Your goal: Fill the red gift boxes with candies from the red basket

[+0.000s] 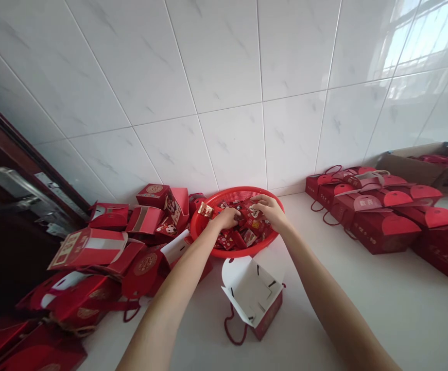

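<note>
A red plastic basket (224,252) full of small wrapped sweets (250,237) stands against the wall. Both hands reach into it. My left hand (227,218) lies among the sweets, its fingers bent down and partly hidden, so its hold is unclear. To its right, my right hand (267,208) pinches a small light-coloured wrapped piece (254,210) between thumb and fingers. Between my forearms, in front of the basket, a red gift box (269,315) stands with its white-lined flaps open; its visible inside holds nothing, and a dark red cord handle hangs at its left.
Red boxes (88,247) are heaped at the left, beside a dark door with a metal handle (15,185). Closed red boxes with cord handles (386,229) stand in rows at the right. Behind them is a cardboard carton (420,172). A tiled wall (227,62) bounds the back.
</note>
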Tool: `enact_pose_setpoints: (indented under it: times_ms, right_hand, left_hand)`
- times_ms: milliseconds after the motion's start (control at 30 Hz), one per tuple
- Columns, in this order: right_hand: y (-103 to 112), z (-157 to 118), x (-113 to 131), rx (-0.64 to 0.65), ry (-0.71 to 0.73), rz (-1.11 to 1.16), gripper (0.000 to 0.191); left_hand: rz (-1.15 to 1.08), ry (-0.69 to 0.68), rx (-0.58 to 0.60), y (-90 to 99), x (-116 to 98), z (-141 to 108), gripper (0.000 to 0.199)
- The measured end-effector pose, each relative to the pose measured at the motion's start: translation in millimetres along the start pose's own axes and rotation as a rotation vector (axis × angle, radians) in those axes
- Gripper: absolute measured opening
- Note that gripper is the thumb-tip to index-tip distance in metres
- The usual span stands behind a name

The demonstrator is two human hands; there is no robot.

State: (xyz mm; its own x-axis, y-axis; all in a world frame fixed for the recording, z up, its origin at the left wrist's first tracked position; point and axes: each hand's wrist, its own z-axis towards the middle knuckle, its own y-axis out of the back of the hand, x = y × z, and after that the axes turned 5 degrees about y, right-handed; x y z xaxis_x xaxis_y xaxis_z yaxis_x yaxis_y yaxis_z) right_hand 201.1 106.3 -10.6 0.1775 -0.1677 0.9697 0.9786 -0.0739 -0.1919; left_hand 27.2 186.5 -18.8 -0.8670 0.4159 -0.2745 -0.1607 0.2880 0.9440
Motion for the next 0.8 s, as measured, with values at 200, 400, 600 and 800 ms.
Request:
enact_pose_setpoints:
  times_ms: [200, 400, 600, 800]
  right_hand:
    - [0.2, 0.1, -0.6, -0.003, 0.006, -0.005, 0.018]
    - [-0.2, 0.9, -1.8, -0.001, 0.021, -0.002, 0.017]
    - [0.2, 1.3, -2.6, 0.003, 0.022, 0.004, 0.018]
    - [0.7, 3.4, -4.8, -0.001, 0.024, 0.016, 0.019]
  left_hand:
    - [-0.071, -0.002, -0.04, 2.8, 4.3, -2.9, 0.024]
    - [-0.107, 0.05, 0.025, -9.6, -2.5, 3.6, 0.013]
    - [-0.417, 0.074, -0.055, 3.7, 1.8, -4.0, 0.013]
    - [-0.827, 0.152, -0.137, 16.0, 9.6, -16.6, 0.028]
